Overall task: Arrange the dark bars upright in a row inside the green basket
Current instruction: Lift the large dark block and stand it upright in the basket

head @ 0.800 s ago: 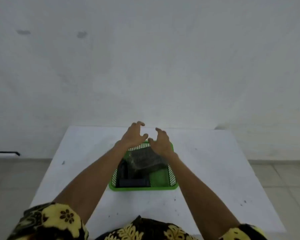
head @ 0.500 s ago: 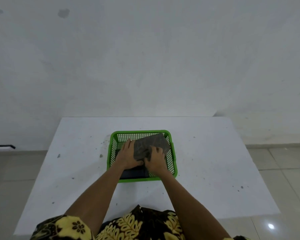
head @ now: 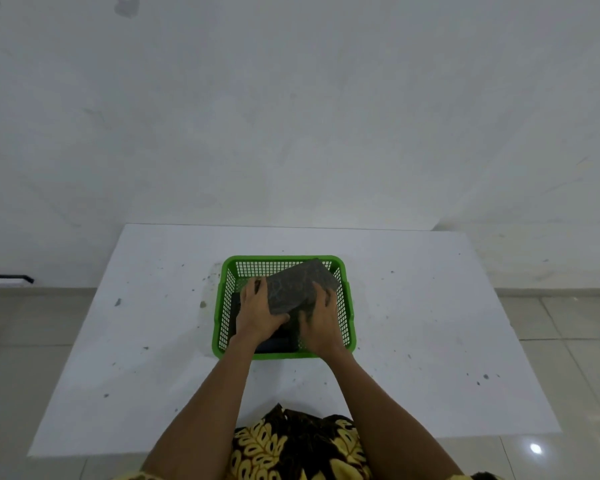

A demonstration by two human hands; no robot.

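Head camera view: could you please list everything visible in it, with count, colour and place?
Green basket: one, green mesh plastic, middle of the table.
Dark bars: one grey-black slab tilted above the basket, gripped on both sides; at least one more dark bar lying at the basket's near end, total count hidden by the hands.
Table: one, white, speckled with small dark marks.
Wall: white, behind the table.
Floor: pale tiles on either side.
Patterned garment: black and yellow, bottom edge.
Left hand: on the slab's left side.
Right hand: on the slab's right side.
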